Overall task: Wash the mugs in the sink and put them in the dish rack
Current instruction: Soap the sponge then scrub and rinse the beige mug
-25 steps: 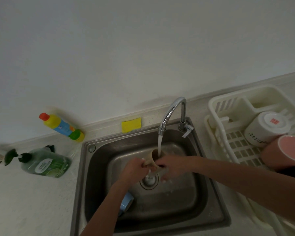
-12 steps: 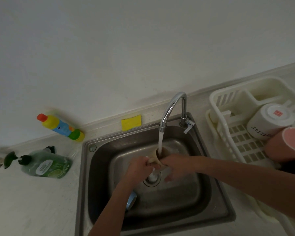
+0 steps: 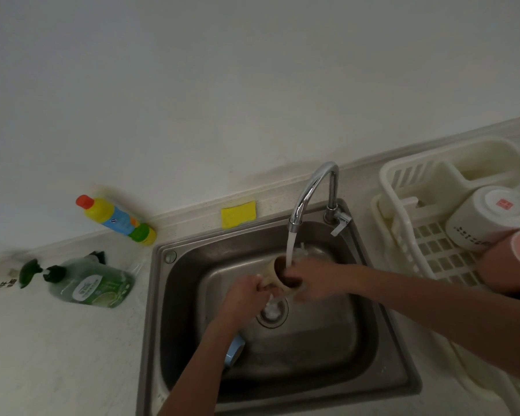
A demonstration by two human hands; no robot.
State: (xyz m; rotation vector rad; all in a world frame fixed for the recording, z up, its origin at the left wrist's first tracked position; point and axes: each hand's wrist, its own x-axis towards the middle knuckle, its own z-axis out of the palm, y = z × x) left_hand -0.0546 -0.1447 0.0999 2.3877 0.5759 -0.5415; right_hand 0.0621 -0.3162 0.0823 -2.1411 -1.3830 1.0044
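A beige ceramic mug with a dark interior (image 3: 278,273) is gripped from both sides: the left hand (image 3: 246,292) is curled on its handle side, the right hand (image 3: 312,279) wrapped round its body. Water from the curved chrome faucet (image 3: 311,190) is received directly above, into the mug's mouth. Below the grip lies the stainless steel sink (image 3: 373,340); a light blue mug (image 3: 233,351) is seen beneath the left forearm. Right of the grip, a cream plastic dish rack (image 3: 403,223) holds an upturned white mug (image 3: 487,217) and a pink mug (image 3: 511,265).
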